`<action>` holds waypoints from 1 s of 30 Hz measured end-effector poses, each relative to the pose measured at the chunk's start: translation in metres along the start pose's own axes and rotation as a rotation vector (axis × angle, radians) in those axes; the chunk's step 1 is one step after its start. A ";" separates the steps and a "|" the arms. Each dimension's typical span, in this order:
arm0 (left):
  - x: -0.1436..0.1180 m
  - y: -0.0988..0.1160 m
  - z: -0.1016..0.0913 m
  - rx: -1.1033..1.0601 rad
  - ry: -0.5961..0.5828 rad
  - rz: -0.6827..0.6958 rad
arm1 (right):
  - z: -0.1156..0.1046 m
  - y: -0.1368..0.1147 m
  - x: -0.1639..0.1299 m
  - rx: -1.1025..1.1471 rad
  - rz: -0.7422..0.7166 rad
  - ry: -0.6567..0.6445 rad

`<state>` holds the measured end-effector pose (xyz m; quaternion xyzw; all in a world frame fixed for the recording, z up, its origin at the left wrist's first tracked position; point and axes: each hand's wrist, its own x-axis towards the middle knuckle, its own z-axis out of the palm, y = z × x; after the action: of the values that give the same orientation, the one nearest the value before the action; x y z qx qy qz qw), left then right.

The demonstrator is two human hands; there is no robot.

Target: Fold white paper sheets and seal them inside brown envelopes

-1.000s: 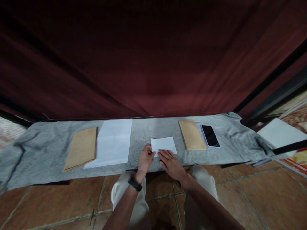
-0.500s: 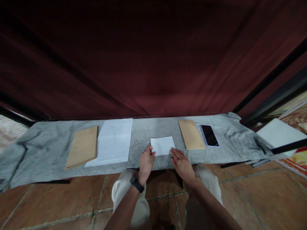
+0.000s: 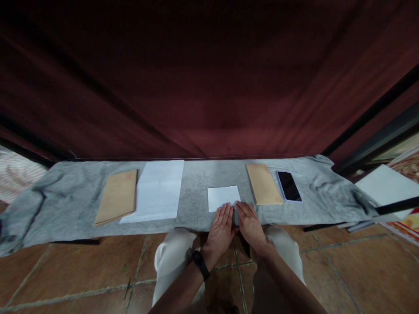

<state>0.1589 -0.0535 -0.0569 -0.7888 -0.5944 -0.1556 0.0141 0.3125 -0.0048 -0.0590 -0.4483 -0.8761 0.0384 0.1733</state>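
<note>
White folded paper (image 3: 224, 197), left hand (image 3: 221, 226), right hand (image 3: 250, 224) flat at its edge

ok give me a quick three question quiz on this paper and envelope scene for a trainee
1. True or false: both hands lie flat, palms down, at the near edge of the small folded white paper.
2. What lies directly right of the right-hand brown envelope?
A. a pen
B. a dark phone
C. a stapler
3. Fill in: the large white sheet lies beside a brown envelope on the ____ cloth.

Key
1. True: the left hand and right hand rest side by side, fingers on the paper's near edge.
2. B, the phone.
3. Grey: the grey cloth.
</note>
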 end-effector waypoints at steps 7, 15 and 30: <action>-0.005 -0.002 0.000 0.059 -0.050 0.003 | 0.001 -0.004 0.008 0.087 -0.003 0.030; -0.013 -0.010 -0.006 0.112 -0.101 -0.007 | 0.008 -0.012 0.010 0.146 -0.056 -0.026; -0.024 -0.026 -0.017 0.186 -0.138 -0.131 | 0.011 0.014 -0.003 0.078 0.016 0.043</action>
<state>0.1242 -0.0713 -0.0512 -0.7525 -0.6560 -0.0458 0.0359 0.3214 0.0026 -0.0734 -0.4489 -0.8664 0.0644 0.2092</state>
